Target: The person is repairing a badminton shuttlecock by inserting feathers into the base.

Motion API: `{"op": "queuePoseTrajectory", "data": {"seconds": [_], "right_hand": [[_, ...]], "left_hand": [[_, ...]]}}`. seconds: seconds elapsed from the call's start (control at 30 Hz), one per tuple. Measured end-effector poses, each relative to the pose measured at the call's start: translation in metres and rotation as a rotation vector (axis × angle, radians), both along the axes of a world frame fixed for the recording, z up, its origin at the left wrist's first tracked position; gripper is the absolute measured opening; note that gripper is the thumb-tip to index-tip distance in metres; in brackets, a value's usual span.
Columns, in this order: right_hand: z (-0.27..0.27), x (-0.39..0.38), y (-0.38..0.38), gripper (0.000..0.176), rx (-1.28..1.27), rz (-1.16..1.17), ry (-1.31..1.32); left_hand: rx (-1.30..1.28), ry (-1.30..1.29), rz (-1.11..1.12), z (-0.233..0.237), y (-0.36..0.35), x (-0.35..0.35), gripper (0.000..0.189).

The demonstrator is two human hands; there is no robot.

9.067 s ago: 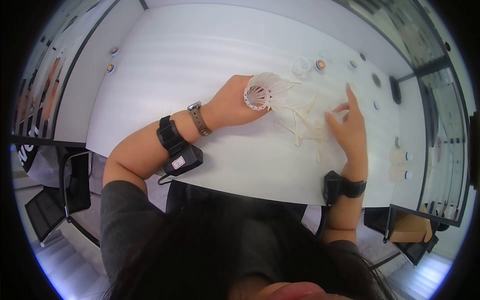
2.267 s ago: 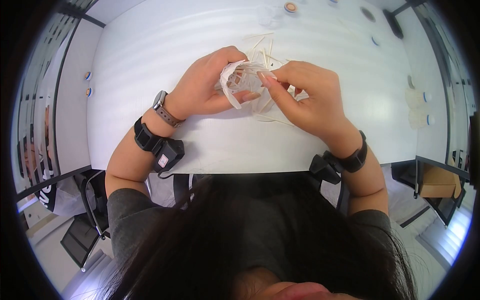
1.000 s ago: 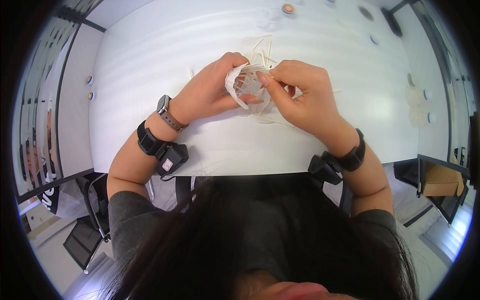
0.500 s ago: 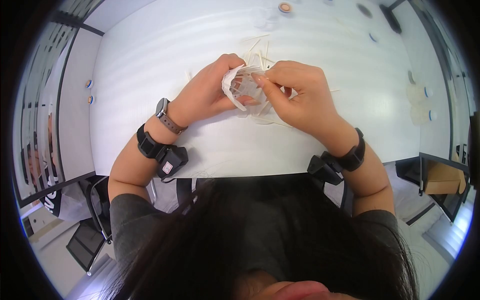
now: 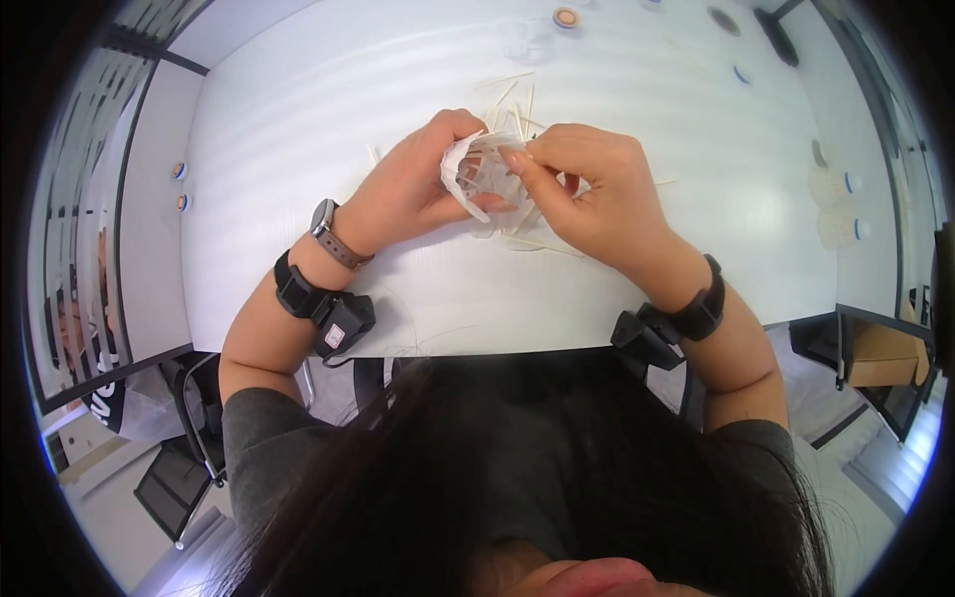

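In the head view, my left hand is wrapped round a white, cup-shaped object, thin-walled and uneven at its rim. The object is tilted so its opening faces me, and thin pale strips or sticks show inside. My right hand pinches with thumb and forefinger at the right side of its rim. Whether those fingertips grip the wall or a small piece there I cannot make out. Several thin wooden sticks lie on the table just behind the hands, and another stick lies in front of them.
The white table carries clear plastic at the back beside a round cap. Two translucent bottles with blue-and-white caps lie at the right. An open cardboard box sits beyond the table's right side.
Both hands keep nearly the same pose on the cup-shaped object. The whole view has shifted very slightly.
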State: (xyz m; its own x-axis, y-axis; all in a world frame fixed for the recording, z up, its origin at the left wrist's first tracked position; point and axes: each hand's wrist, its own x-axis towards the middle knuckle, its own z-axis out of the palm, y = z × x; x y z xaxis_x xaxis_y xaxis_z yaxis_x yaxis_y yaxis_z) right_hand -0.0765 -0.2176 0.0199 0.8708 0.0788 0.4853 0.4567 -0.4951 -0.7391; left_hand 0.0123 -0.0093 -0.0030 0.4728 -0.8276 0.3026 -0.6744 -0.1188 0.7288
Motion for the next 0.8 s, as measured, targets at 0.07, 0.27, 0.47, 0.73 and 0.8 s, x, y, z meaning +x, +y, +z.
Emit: {"op": "queuePoseTrajectory", "data": {"seconds": [0.07,0.27,0.47,0.73,0.8], "right_hand": [[-0.001,0.0,0.0,0.009,0.028,-0.022,-0.004],[0.006,-0.002,0.0,0.018,0.138,0.001,0.18],[0.004,-0.002,0.001,0.021,0.191,0.022,0.336],[-0.005,0.001,0.004,0.02,0.256,0.014,0.361],[-0.004,0.0,0.003,0.021,0.263,0.021,0.371]], "left_hand": [[-0.029,-0.02,-0.018,0.001,-0.002,0.002,0.057],[-0.073,-0.071,-0.018,0.0,-0.003,0.005,0.052],[-0.07,-0.142,-0.01,0.004,-0.004,0.005,0.049],[-0.013,-0.194,0.013,0.012,-0.005,0.005,0.053],[0.009,-0.147,0.012,0.008,-0.004,0.004,0.054]]}}
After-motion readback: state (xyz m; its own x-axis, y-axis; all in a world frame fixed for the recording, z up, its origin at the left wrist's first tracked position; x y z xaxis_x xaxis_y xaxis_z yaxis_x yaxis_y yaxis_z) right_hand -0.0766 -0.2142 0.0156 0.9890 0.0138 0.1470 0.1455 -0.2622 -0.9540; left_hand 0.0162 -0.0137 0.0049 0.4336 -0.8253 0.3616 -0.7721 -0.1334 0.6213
